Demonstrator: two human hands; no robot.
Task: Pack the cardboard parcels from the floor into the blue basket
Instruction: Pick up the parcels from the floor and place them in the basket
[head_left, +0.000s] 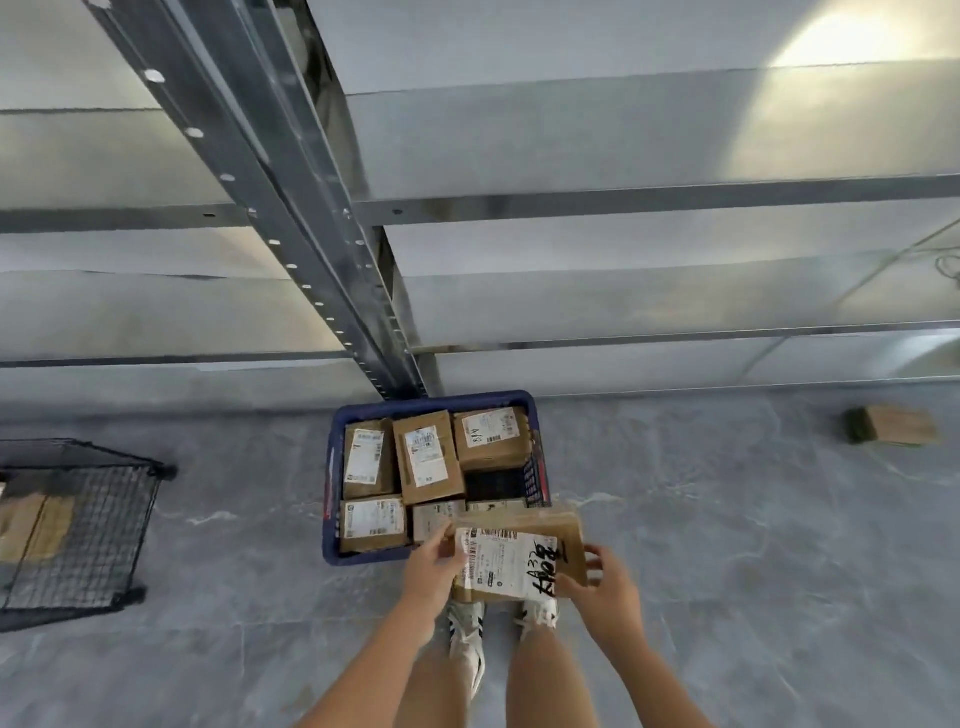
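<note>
Grey floor (727, 545), shelving behind. L hand (428, 566) & R hand (602, 587) each grip an end of the labelled parcel (519, 556), above blue basket's (332, 467) near-right corner, prob. aiming for the dark gap (493, 486). Another parcel (893, 426) waits far right.

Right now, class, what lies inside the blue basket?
Labelled cardboard parcels fill the blue basket, bar one dark gap. The held parcel, gripped by left hand and right hand, hides its near right corner.
</note>
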